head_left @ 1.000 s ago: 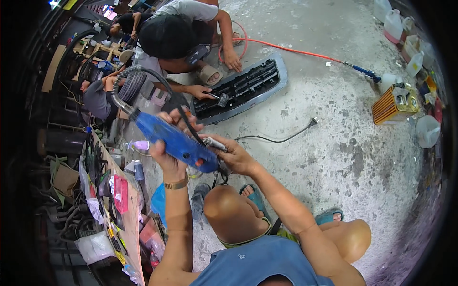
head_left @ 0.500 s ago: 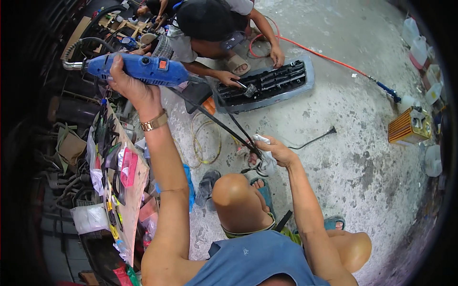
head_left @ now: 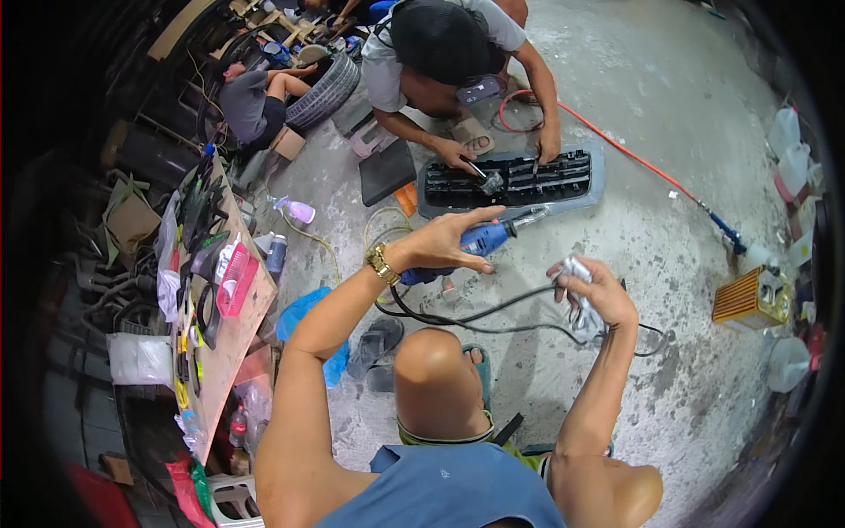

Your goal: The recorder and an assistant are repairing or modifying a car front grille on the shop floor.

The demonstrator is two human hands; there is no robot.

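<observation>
My left hand [head_left: 437,245], with a gold watch at the wrist, holds a blue rotary tool [head_left: 486,238] in front of my knees. The thumb and one finger stretch along the tool; the remaining fingers are partly hidden. Its clear-looking nose points away to the right, toward the car grille [head_left: 576,180]. My right hand [head_left: 606,295] grips a crumpled whitish rag [head_left: 581,310]. From the tool's rear, a black cord [head_left: 480,330] loops across to the rag, and some of it passes behind that hand.
A co-worker [head_left: 440,44] crouches over the grille, holding a brush [head_left: 489,181]. A red hose [head_left: 607,141] crosses the floor. At the right stand a yellow tin [head_left: 748,299] and plastic jugs [head_left: 786,365]. A cluttered board [head_left: 239,352] and blue bag [head_left: 330,365] lie left.
My left hand has brought the tool down and right, turning its nose from left to right. My right hand has moved right with the rag. The view has shifted.
</observation>
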